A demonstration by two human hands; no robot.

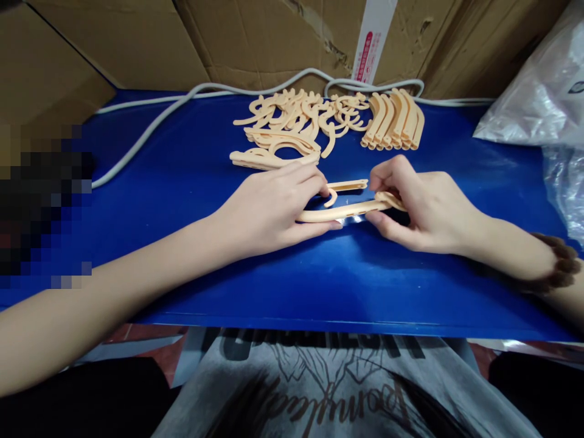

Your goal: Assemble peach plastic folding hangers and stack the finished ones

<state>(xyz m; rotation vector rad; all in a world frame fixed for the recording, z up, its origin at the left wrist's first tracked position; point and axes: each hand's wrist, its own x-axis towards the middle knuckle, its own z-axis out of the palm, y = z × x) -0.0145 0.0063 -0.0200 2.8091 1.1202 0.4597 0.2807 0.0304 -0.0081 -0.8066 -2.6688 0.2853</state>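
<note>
A slip looks the likeliest trouble: only the fingers of the left hand (276, 204) and right hand (422, 210) steady the cream strip (344, 212) above the counter (274, 286), so an uneven push could twist it or dislodge the small curved piece (387, 199) at its right end. Forcing them together misaligned could bend or crack either. The cream hook (333, 198), just beyond the strip's left half, could be knocked aside by a shifting finger.

The left forearm reaches in from the strip's left, palm down, thumb along its near edge and fingers curled above, closed around that end. The right wrist comes from the strip's right, thumb and bent forefinger pinched at that end; its other fingers are hidden. Whether the left fingertips grip the hook, I cannot tell.
</note>
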